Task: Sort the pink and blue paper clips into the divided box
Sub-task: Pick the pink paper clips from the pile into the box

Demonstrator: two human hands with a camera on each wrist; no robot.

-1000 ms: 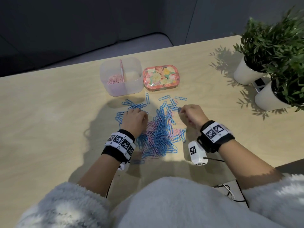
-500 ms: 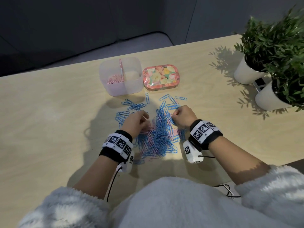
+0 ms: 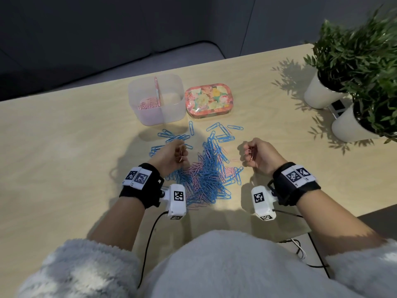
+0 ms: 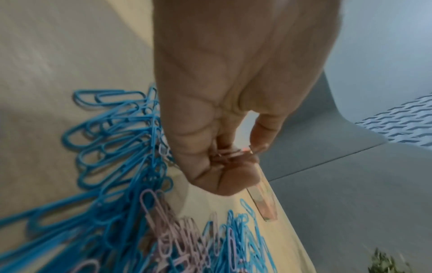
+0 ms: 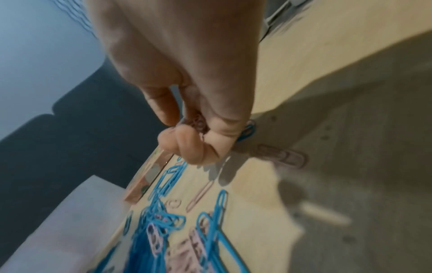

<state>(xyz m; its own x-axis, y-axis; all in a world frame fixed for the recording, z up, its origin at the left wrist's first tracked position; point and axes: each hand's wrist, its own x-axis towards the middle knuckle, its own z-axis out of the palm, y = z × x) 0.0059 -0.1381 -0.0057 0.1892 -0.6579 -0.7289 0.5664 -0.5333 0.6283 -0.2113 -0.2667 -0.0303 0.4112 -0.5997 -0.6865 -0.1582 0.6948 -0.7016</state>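
A heap of blue and pink paper clips (image 3: 206,173) lies on the wooden table between my hands. My left hand (image 3: 175,154) is raised a little at the heap's left edge, fingers curled round a bunch of pink clips (image 4: 230,154). My right hand (image 3: 254,152) is lifted to the right of the heap and grips pink clips (image 5: 197,122) in its curled fingers. The translucent divided box (image 3: 158,100) stands behind the heap; its left compartment holds pink clips (image 3: 148,104), and no clips show in the right one.
A floral tin (image 3: 208,100) sits right of the box. Two white pots with green plants (image 3: 322,93) (image 3: 352,123) stand at the right edge. Loose blue clips (image 3: 217,130) are scattered behind the heap. Cables (image 3: 300,250) trail off the near table edge.
Both hands have lifted off the heap with pink clips and turned palm inward. The right hand has swung out to the right, away from the heap.
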